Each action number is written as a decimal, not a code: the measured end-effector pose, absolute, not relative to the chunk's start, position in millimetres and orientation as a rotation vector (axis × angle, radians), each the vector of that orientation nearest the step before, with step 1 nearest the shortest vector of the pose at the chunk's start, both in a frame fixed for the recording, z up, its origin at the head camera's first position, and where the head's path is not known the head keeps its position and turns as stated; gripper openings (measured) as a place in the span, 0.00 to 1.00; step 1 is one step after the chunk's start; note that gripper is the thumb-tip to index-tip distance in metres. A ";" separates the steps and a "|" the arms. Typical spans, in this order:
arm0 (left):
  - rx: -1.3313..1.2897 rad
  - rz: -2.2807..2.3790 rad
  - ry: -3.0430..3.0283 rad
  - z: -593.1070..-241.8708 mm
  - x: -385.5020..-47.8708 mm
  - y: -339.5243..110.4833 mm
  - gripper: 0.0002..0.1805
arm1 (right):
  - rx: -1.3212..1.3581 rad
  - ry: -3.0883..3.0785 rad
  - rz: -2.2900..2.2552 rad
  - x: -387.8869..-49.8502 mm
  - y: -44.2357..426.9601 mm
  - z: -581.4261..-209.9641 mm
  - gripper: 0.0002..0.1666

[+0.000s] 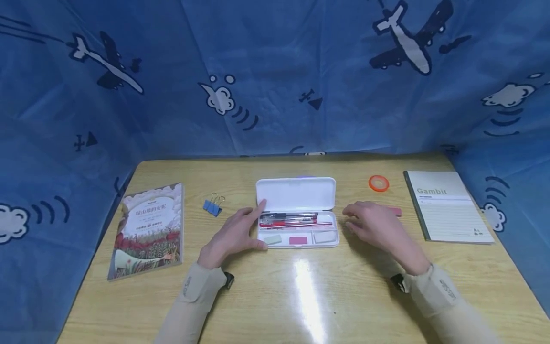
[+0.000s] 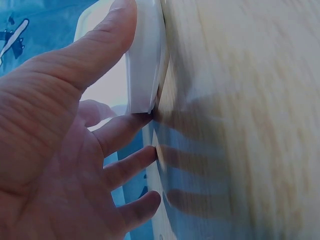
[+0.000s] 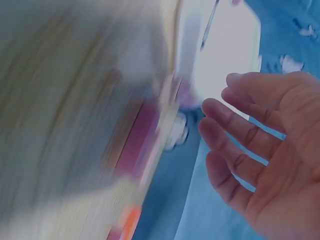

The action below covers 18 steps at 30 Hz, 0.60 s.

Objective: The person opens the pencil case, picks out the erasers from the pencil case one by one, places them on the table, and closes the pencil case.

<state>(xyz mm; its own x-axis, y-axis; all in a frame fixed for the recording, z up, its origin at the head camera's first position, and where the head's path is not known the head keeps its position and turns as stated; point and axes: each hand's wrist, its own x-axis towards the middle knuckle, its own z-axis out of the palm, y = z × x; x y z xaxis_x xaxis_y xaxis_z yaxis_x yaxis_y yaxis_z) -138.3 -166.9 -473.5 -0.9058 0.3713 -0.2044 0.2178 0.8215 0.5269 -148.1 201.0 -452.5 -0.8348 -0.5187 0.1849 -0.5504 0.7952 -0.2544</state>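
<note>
A white pencil case (image 1: 296, 247) stands with its lid raised. Several pens (image 1: 288, 220) fill its rear compartment; the front compartments contain a pale green block (image 1: 272, 239), a pink block (image 1: 298, 240) and a white block (image 1: 324, 237). My left hand (image 1: 234, 234) holds the case's left end, thumb at the front corner and index finger by the lid; the other fingers spread beside it. Just off the case's right end, my right hand (image 1: 374, 222) hovers with loosely bent fingers and nothing between them. A reddish-pink bar-shaped object (image 1: 394, 210) lies partly hidden behind it.
At the left lie a book (image 1: 150, 229) and blue binder clips (image 1: 212, 207). An orange tape roll (image 1: 378, 183) sits behind my right hand, and a notebook (image 1: 447, 205) lies farther right. Blue cloth (image 1: 275, 95) hangs around the table.
</note>
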 end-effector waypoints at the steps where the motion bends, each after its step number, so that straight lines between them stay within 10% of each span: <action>1: 0.452 0.729 2.708 -473.4 -138.4 -167.1 0.65 | 0.886 -2.858 0.466 -148.2 193.6 -451.9 0.13; 18: 0.461 0.731 2.709 -474.0 -138.6 -168.3 0.65 | 1.253 -2.798 0.450 -144.4 85.4 -444.8 0.14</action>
<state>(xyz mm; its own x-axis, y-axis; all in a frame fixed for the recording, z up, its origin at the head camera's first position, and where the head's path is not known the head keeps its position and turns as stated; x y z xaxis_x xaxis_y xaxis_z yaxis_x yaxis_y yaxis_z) -138.6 -168.3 -474.0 -0.9047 0.3773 -0.1981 0.2263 0.8193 0.5268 -144.4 85.4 -444.8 -0.6721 -0.7238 0.1565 -0.7363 0.6308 -0.2447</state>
